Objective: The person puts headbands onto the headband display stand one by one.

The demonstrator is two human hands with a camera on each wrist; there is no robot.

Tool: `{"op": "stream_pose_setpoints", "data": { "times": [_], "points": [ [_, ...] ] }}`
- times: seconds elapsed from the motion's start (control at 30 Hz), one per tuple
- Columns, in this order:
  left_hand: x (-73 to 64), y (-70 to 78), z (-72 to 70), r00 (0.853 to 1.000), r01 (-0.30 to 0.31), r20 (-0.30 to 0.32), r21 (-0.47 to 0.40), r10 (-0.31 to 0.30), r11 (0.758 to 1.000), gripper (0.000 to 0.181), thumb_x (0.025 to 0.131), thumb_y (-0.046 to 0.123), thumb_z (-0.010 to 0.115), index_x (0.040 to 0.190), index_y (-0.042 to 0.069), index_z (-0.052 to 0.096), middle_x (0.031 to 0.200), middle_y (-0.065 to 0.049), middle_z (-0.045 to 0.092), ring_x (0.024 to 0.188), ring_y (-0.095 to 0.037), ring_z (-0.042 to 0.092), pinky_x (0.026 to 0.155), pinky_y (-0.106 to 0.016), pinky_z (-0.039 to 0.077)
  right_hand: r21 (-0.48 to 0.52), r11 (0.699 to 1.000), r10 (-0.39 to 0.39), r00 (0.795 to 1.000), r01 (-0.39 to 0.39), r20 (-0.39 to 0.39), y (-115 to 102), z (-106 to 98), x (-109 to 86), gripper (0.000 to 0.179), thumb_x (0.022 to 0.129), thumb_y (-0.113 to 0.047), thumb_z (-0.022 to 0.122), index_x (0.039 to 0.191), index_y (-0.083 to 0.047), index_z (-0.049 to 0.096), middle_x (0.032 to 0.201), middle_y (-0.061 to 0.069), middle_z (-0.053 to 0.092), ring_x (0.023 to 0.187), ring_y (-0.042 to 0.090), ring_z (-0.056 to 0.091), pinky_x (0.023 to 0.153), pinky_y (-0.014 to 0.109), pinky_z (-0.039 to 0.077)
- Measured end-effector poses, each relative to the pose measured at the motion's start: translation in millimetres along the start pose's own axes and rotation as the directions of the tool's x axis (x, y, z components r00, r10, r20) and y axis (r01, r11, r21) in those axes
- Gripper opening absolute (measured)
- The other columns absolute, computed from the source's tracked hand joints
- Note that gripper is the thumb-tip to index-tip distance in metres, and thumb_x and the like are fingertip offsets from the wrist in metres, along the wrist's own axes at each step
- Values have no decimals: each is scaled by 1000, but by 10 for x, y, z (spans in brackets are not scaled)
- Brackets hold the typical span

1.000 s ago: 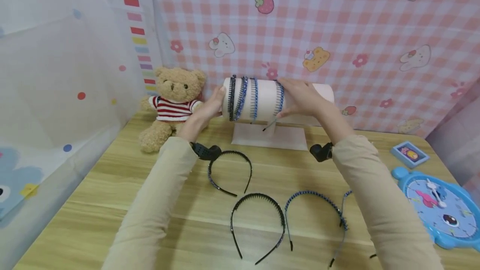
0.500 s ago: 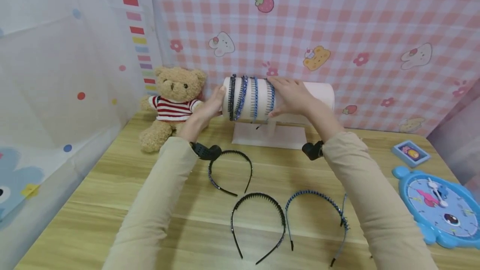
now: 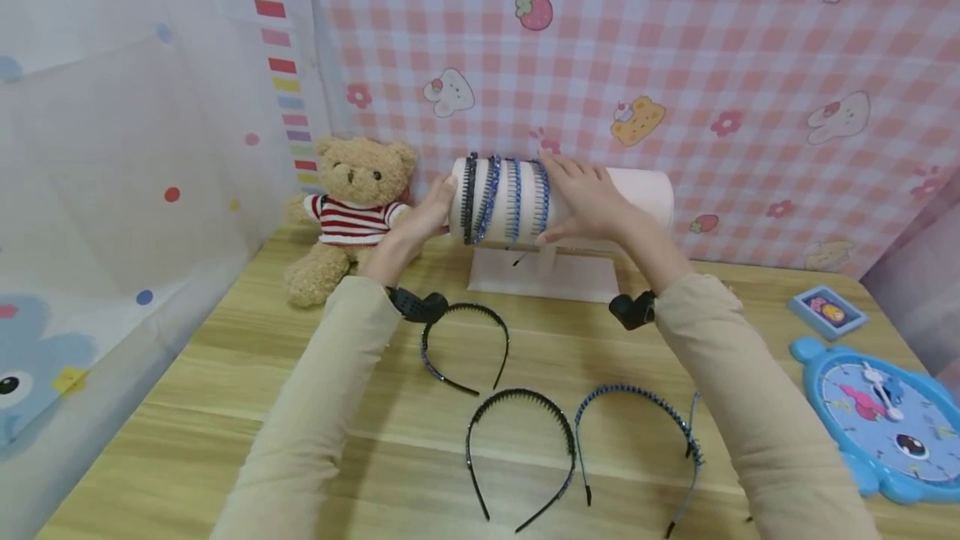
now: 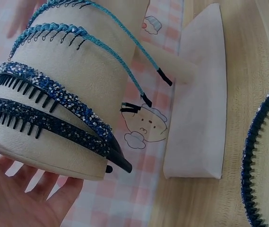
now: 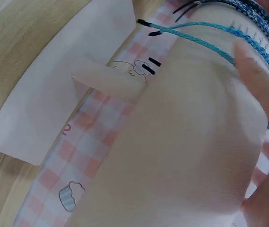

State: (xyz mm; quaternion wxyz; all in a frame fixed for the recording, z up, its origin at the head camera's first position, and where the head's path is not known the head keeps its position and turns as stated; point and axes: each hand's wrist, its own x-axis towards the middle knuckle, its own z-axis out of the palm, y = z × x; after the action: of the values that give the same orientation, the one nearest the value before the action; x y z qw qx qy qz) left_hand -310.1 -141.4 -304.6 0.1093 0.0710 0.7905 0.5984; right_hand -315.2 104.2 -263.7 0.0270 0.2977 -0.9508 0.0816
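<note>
A padded cream roll on a headband stand (image 3: pixel 633 190) carries several sparkly headbands. My left hand (image 3: pixel 426 211) rests against the roll's left end; in the left wrist view its spread fingers (image 4: pixel 61 198) touch the rim. Nearest this end sit a black glitter headband (image 4: pixel 39 124) and a dark blue glitter headband (image 4: pixel 54 90). Two thin blue toothed headbands come after, one left (image 3: pixel 513 198) and one right (image 3: pixel 541 198). My right hand (image 3: pixel 588 198) lies over the roll with fingers extended, its thumb (image 5: pixel 255 75) at the rightmost blue headband. Its other fingertips are partly hidden.
On the wooden table before the stand lie a black headband (image 3: pixel 465 307), another black headband (image 3: pixel 521 392) and a blue headband (image 3: pixel 637 390). A teddy bear (image 3: pixel 356 219) sits left. A blue toy clock (image 3: pixel 892 419) and a small blue frame (image 3: pixel 828 312) are at right.
My right hand has slid the rightmost blue headband left along the roll, closer to the other headbands, and then stayed there. My left hand has kept its place at the roll's end.
</note>
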Motion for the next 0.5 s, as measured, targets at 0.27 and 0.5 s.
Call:
{"op": "stream_pose_setpoints", "data": {
  "times": [0.27, 0.5],
  "points": [
    [29, -19, 16, 1000, 4, -1, -11, -4, 1000, 57, 99, 45, 14, 147, 19, 2, 154, -7, 3, 141, -23, 13, 112, -47, 27, 118, 973, -152, 936, 198, -316, -139, 177, -168, 91, 68, -35, 80, 140, -7, 33, 143, 19, 28, 131, 37, 26, 111, 53, 23],
    [39, -12, 2, 1000, -2, -9, -27, 2, 1000, 56, 99, 45, 15, 147, 20, 2, 154, -6, 4, 141, -24, 14, 112, -47, 27, 144, 895, -386, 895, 421, -222, -476, 626, -270, 43, 74, -28, 75, 109, -7, 62, 108, 8, 61, 103, 22, 53, 91, 36, 47]
  ]
}}
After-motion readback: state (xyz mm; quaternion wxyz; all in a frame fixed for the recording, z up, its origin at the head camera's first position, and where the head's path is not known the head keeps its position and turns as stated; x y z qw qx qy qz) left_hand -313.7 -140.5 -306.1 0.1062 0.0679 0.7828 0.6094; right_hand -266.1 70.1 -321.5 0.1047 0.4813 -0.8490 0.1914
